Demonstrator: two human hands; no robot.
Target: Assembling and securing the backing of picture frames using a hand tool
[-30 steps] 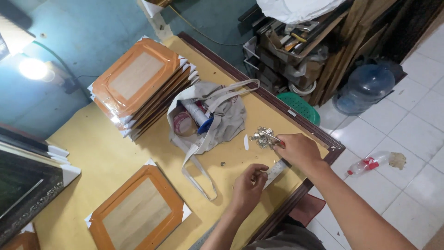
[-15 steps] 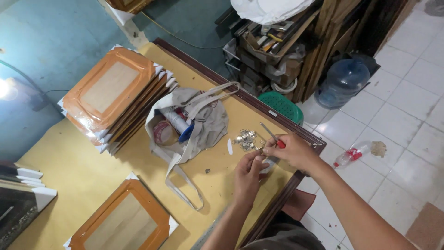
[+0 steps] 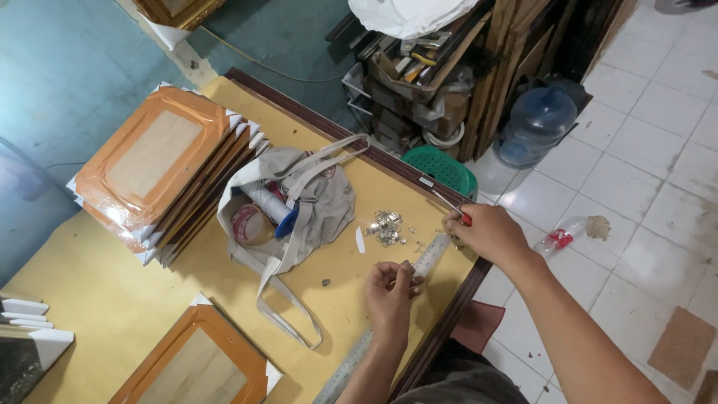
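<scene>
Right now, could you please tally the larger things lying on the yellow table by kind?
Stack of orange wooden picture frames: 1
Single orange wooden picture frame: 1
Grey cloth tote bag: 1
Long metal ruler: 1
Pile of small silver metal pieces: 1
Total: 5

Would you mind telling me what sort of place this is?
Probably a small picture-framing workshop: a stack of orange wooden frames sits on the yellow worktable, a long metal ruler lies along its edge, and a cluttered shelf of tools stands behind.

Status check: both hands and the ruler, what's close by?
Left hand pinching something small over the metal ruler. Right hand gripping a red-handled tool. Pile of small metal pieces close by.
</scene>
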